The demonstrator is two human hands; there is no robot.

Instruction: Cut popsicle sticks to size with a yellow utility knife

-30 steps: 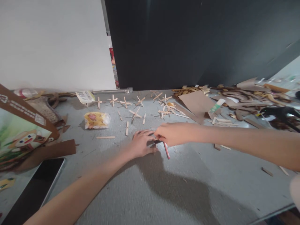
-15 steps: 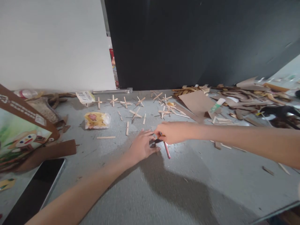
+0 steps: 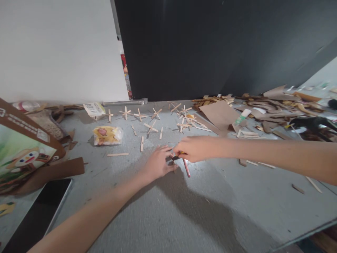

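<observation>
My right hand (image 3: 188,148) is closed around a small yellow-and-dark tool (image 3: 176,158) that looks like a craft knife; most of it is hidden by the fingers. Its dark end points left, between the fingers of my left hand (image 3: 160,161). The left thumb and fingers pinch a short piece of wooden stick (image 3: 173,163) low on the tabletop, partly covered. Just right of it, a red pen-like stick (image 3: 186,168) lies on the table below my right hand. Beyond the hands are loose flat wooden sticks (image 3: 142,143) and several crossed-stick pieces (image 3: 151,128).
A phone (image 3: 39,214) and a printed carton (image 3: 26,151) stand at the left. A yellow packet (image 3: 107,136) sits behind my left arm. Brown cardboard (image 3: 219,115), a glue stick (image 3: 241,118) and wood scraps lie at the back right. A black panel (image 3: 210,49) rises behind.
The dark end of the tool has tilted and dropped slightly leftward, and more of the wooden stick shows under the left fingers. Both hands stay in nearly the same place; the view shifts slightly.
</observation>
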